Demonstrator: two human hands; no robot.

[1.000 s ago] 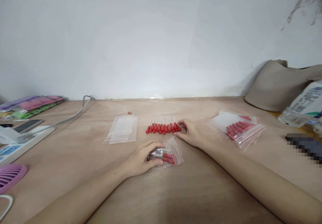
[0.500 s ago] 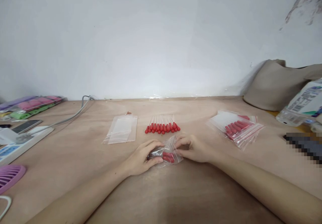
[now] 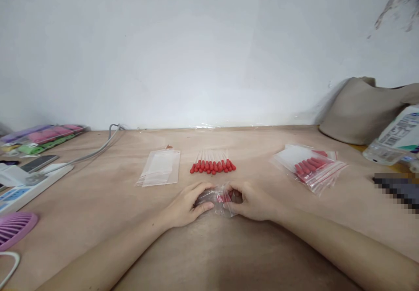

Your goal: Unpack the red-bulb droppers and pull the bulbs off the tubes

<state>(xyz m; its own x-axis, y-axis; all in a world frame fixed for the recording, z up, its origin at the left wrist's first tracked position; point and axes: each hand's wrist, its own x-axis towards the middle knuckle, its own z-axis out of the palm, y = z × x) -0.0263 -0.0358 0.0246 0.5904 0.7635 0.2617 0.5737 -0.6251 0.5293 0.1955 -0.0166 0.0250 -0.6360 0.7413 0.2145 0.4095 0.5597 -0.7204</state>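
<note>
At near left lies a purple slotted plastic object point(image 3: 16, 230). In the middle, your left hand point(image 3: 188, 204) and right hand point(image 3: 257, 201) both grasp a crinkled clear plastic bag point(image 3: 218, 209) with red content point(image 3: 224, 198). Beyond, red-tipped clear sticks point(image 3: 211, 165) lie in a row, between flat clear plastic bags point(image 3: 160, 167) at left and red-filled clear bags point(image 3: 310, 166) at right.

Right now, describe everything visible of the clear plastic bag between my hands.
This crinkled, clear plastic bag looks thin and glossy, with red, rubbery-looking pieces showing through. It appears to rest on the brown wooden tabletop, your left hand curled around one end and your right hand touching the other. I can't tell whether its mouth is open.
</note>
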